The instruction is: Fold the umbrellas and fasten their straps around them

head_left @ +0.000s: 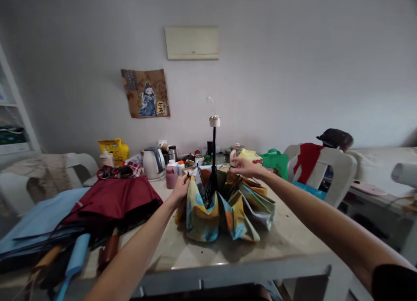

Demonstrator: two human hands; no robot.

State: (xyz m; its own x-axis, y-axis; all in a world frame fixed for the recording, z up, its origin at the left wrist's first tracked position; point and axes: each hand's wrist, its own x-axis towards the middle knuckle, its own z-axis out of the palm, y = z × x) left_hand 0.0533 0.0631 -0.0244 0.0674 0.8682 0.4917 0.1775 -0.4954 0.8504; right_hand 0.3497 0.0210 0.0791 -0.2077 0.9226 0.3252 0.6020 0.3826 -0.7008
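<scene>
Light-blue umbrella handle (76, 255) nearest, left side of bench (293, 244). Patterned umbrella (202, 216) mid-bench, handle up, half-folded, probably so rim stays reachable. My left hand (181, 188) pinches rim; right hand (246, 167) at opposite side, grip unclear.

Single head-worn view, facing forward and down, table at middle distance, wall beyond

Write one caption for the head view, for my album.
Two hands at the folds of a colorful umbrella, its handle pointing up.

Yellow, blue and orange patterned umbrella (202, 216)
</scene>
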